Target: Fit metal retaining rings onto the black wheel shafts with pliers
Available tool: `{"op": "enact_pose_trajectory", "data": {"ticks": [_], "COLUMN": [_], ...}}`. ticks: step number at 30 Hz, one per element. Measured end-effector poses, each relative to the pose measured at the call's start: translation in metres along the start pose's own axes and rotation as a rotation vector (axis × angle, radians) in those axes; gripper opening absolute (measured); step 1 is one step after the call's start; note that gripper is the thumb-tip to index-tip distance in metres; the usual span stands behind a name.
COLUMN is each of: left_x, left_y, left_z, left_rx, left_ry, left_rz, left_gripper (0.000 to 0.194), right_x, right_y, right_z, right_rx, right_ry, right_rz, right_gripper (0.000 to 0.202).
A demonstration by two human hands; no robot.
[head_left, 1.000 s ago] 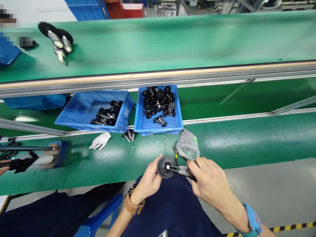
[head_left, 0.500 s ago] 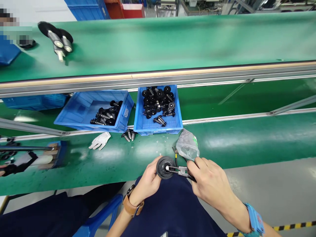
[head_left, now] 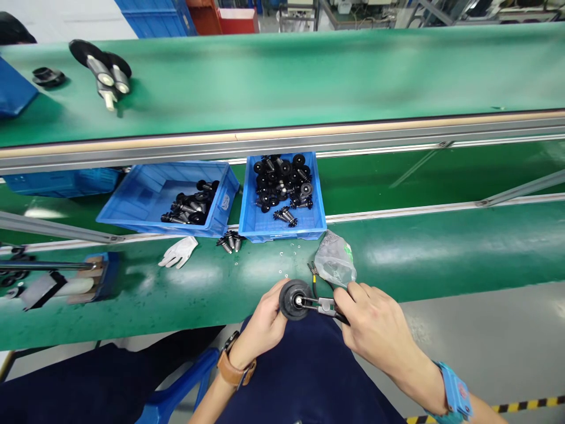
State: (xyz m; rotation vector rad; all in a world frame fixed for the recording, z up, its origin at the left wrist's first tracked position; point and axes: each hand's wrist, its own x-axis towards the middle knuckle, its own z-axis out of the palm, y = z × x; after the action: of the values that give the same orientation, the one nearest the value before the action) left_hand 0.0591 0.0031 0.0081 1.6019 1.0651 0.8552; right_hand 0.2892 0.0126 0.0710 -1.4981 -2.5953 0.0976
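Observation:
My left hand (head_left: pixel 270 317) is closed around a black round wheel-like part (head_left: pixel 289 301), its face turned up toward me. My right hand (head_left: pixel 375 318) grips a pair of snap ring pliers (head_left: pixel 326 305), whose thin tips touch the pale centre of the part. Just beyond my hands, a clear plastic bag (head_left: pixel 335 259) lies on the green bench, with yellow-and-black-handled pliers (head_left: pixel 313 278) beside it. Several small rings (head_left: pixel 281 254) are scattered on the bench near the part.
A blue bin (head_left: pixel 282 234) full of black shaft parts stands ahead, another blue bin (head_left: pixel 132 221) to its left. A white glove (head_left: pixel 179 252) and several loose shafts (head_left: pixel 230 241) lie nearby. A metal rail (head_left: pixel 282 139) crosses above. At left are a fixture (head_left: pixel 103 277) and a blue stool (head_left: pixel 176 386).
Both my hands, the part and the pliers stay almost still. At the far left, another person's hand has left the fixture, and the person at the upper left has shifted.

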Motion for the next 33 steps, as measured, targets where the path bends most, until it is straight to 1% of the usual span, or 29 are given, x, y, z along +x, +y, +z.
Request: {"op": "enact_pose_trajectory", "data": {"ticks": [9,13,17,24,27,29,33], "left_x": [-0.002,-0.001,0.000,0.002,0.001,0.000,-0.001], "left_y": [-0.003,-0.005,-0.005,-0.001,0.000,-0.002,-0.007], "left_z": [0.000,0.000,0.002,0.003,0.006,0.010,0.023], "left_rx": [0.032,0.042,0.041,0.064,0.066,0.072,0.169], "left_ry": [0.012,0.021,0.056,0.109,0.171,0.232,0.425], "left_rz": [0.007,0.015,0.043,0.062,0.064,0.053,0.060], "left_gripper": [0.032,0.033,0.033,0.032,0.031,0.028,0.027], "right_x": [0.002,0.003,0.004,0.005,0.003,0.000,-0.003], "right_y": [0.001,0.003,0.003,0.001,-0.003,-0.008,-0.019], "right_z": [0.004,0.008,0.010,0.011,0.013,0.016,0.024], "right_rx": [-0.012,-0.005,-0.040,-0.066,-0.052,-0.037,0.003], "right_ry": [-0.012,0.007,0.023,0.006,-0.003,-0.013,-0.010], "right_rz": [-0.006,-0.016,-0.039,-0.016,0.003,0.042,0.145], "right_gripper": [0.022,0.021,0.021,0.021,0.021,0.021,0.018]}}
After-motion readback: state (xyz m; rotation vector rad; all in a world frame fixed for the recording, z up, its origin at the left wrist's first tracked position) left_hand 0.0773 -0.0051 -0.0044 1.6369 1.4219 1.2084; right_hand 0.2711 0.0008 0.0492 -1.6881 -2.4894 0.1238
